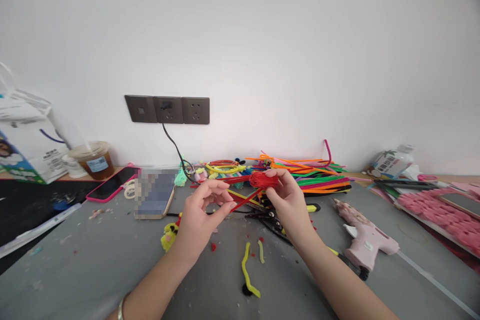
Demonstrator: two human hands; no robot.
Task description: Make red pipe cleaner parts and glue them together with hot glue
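Observation:
My right hand [287, 200] grips a bundled red pipe-cleaner piece [258, 179] between thumb and fingers, above the middle of the desk. From that bundle a red pipe-cleaner strand [245, 202] runs down to the left. My left hand [206, 212] pinches the strand's end between thumb and forefinger, its other fingers curled. Under the hands lie black-handled pliers [268, 216], partly hidden. A fuzzy yellow figure [169, 236] rests beside my left wrist. Nearer to me are a bent yellow pipe cleaner [245, 270] and a short pale one [261, 251].
Coloured pipe cleaners [318, 180] pile against the wall. A pink glue gun [363, 240] lies right, near a pink keyboard [431, 212]. Left are a phone [153, 195], a pink-cased phone [114, 183] and a drink cup [93, 160]. A black cord [172, 142] hangs from the socket.

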